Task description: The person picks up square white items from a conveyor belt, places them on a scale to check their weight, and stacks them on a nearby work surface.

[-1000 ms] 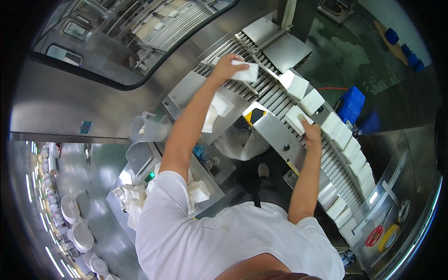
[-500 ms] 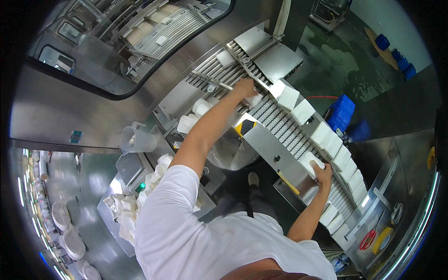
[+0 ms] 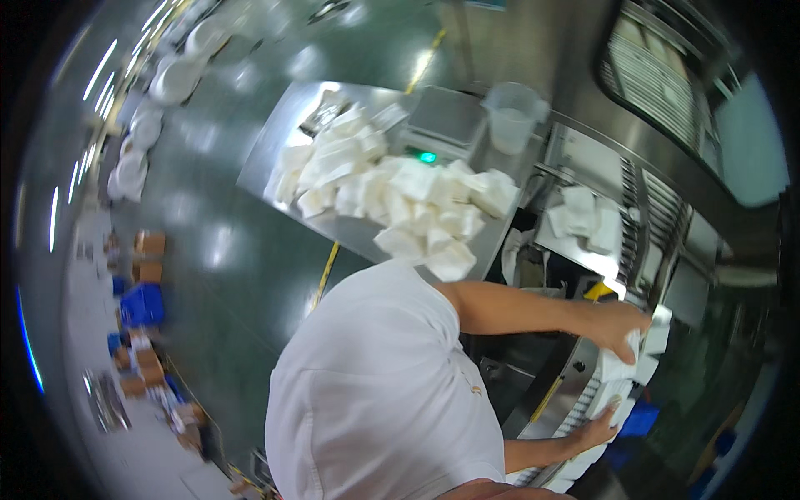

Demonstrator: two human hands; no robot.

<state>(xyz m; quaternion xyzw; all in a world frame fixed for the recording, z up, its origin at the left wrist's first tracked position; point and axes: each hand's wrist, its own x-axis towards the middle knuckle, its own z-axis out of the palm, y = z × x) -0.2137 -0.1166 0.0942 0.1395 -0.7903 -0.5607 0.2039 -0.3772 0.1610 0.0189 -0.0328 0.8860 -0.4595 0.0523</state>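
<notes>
My left hand [image 3: 615, 327] reaches across the chain conveyor [image 3: 577, 412], its fingers closed around a white block-shaped pack [image 3: 620, 365]. Nearer my body, my right hand [image 3: 593, 430] curls against another white block [image 3: 606, 397] lying on the belt, thumb on top. The two blocks are close together; whether they touch I cannot make out. Along the conveyor's outer side runs a row of similar white packs [image 3: 657, 338]. The picture is slightly blurred, and the undersides of both held packs are hidden.
Left of the conveyor, a metal table [image 3: 271, 154] carries a heap of loose white packs [image 3: 433, 196], a scale [image 3: 446, 117] and a clear plastic jug [image 3: 510, 117]. More white packs [image 3: 587, 218] lie on a metal plate beside the rollers. A blue bin [image 3: 640, 418] stands beyond the conveyor.
The view has swung left, bringing the table into full sight. My left hand has come from the roller end toward my right hand with its white pack; the hands are now close together.
</notes>
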